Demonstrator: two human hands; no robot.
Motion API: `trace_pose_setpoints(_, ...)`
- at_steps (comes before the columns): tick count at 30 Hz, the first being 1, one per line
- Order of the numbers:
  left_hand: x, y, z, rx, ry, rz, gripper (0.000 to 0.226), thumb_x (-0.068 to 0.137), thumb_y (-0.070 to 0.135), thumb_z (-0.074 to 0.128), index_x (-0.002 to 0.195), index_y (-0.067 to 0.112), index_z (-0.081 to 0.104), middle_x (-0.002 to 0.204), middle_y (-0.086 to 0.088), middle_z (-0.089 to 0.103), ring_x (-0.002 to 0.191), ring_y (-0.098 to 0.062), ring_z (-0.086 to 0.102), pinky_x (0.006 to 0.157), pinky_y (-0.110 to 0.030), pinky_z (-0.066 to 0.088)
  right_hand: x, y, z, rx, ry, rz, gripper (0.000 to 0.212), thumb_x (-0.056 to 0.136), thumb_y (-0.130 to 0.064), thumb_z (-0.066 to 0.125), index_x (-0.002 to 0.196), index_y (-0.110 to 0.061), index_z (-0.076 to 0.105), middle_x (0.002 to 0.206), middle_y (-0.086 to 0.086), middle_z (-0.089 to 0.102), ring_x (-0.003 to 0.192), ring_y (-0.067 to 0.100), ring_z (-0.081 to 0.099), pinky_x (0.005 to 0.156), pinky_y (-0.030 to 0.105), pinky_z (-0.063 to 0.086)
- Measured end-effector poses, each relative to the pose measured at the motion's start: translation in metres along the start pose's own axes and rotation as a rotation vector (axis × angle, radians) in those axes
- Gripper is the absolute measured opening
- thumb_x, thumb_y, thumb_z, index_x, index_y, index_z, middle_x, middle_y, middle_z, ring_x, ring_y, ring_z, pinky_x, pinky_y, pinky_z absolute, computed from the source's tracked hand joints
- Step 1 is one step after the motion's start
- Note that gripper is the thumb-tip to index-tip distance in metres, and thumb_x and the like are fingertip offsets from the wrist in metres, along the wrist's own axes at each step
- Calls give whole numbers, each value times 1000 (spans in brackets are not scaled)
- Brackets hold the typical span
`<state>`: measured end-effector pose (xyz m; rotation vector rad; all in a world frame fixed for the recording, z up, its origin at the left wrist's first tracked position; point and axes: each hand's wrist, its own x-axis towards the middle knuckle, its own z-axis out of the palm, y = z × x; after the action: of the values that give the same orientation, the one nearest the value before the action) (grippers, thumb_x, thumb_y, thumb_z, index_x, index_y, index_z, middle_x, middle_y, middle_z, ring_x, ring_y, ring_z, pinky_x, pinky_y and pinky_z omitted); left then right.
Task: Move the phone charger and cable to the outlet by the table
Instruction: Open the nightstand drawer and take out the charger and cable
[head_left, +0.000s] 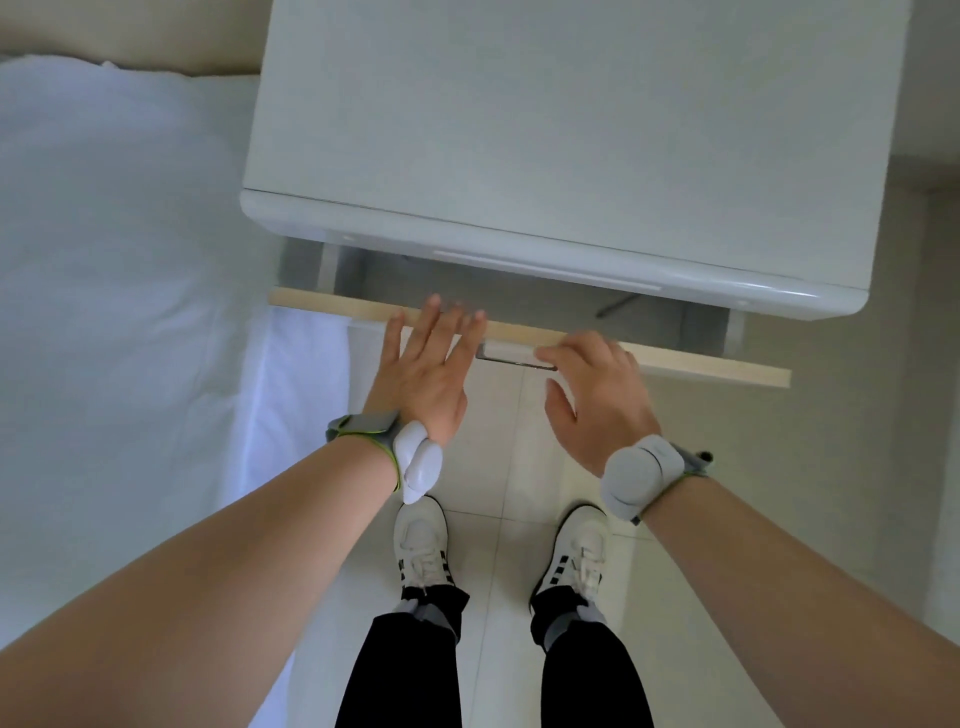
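Head view: left hand (423, 374) is lying open, straight fingers (435, 314) pressing flat on the top edge of the wooden drawer front (701, 362). Right hand (597, 400) is sitting just beside it, fingers bending over the same edge, thumb spread apart; blur is making it impossible to tell if it is actually gripping. A metal handle (506, 359) is showing between the two hands. The drawer (467, 291) is standing partly pulled out under a white nightstand (545, 130). A thin dark strand (617, 305) is lying inside the drawer toward the right, apart from both hands; too blurred to say if it is the cable. Both wrists are wearing grey bands (641, 474). A white bed (104, 260) is sitting left of the nightstand, and white shoes (422, 540) are standing on the tiled floor (831, 467).
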<state>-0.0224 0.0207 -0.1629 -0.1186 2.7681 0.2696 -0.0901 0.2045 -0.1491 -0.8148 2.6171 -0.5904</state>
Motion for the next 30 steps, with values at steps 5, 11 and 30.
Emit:
trace_pose_setpoints(5, -1, 13, 3, -82, 179, -77, 44, 82, 22, 39, 125, 17, 45, 112, -5, 58, 107, -29, 52, 105, -43, 28, -4, 30, -5, -125, -2, 258, 38, 88, -29, 44, 120, -12, 54, 124, 14, 54, 98, 38, 57, 91, 42, 41)
trace_pose_setpoints(11, -21, 15, 11, -64, 113, -77, 37, 86, 30, 30, 109, 17, 55, 86, -2, 67, 77, -28, 59, 79, -38, 37, -28, 27, 8, -177, -149, 349, 35, 95, -33, 36, 123, -19, 51, 117, 8, 59, 86, 34, 62, 67, 33, 44)
trace_pose_setpoints(30, -80, 17, 70, -181, -221, -58, 46, 87, 20, 52, 132, 13, 45, 132, -13, 49, 114, -36, 49, 91, -42, 42, -87, -6, 67, -5, -504, 266, 42, 95, -31, 38, 136, -27, 34, 129, 0, 49, 110, 24, 53, 83, 37, 47)
